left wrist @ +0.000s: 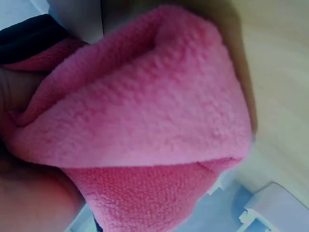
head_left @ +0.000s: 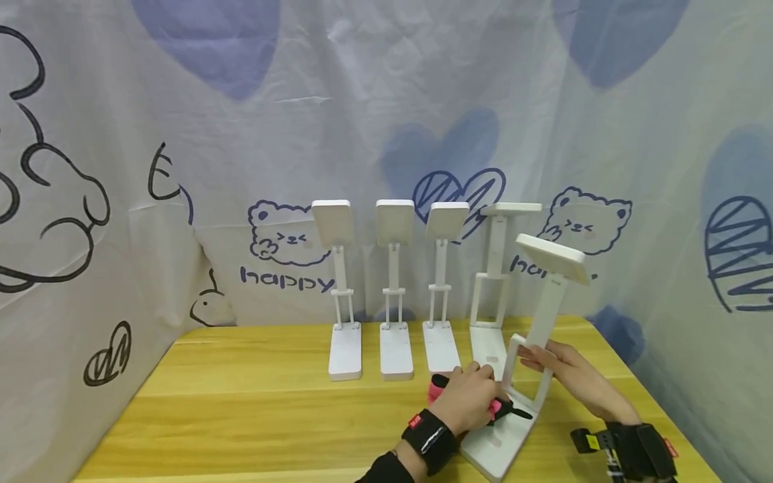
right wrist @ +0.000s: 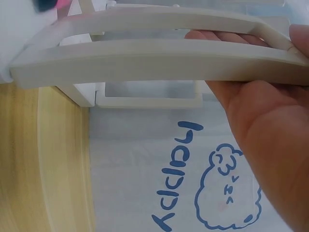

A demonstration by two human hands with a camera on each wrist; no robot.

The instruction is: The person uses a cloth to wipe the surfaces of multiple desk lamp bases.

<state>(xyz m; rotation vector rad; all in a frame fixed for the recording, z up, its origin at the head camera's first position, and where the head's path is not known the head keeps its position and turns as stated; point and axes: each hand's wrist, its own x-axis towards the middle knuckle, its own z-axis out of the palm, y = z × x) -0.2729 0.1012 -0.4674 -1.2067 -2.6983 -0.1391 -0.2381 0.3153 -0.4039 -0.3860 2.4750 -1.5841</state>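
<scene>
A white folding stand (head_left: 546,315) with a flat rectangular head leans upward at the front right. My right hand (head_left: 574,377) grips its open frame near the middle joint; the right wrist view shows the fingers passing behind the frame bar (right wrist: 145,63). Low down, over the stand's base (head_left: 498,439), my left hand (head_left: 466,402) holds a pink cloth (left wrist: 149,106) with black edging. The cloth is bunched and folded, and in the head view the hand hides most of it. Whether the cloth touches the base cannot be told.
Several similar white stands, one of them this nearer stand (head_left: 395,349), line the back of the wooden table (head_left: 241,396). Another stand (head_left: 488,345) has its head level, just behind the held one. A patterned curtain (head_left: 338,134) surrounds the table.
</scene>
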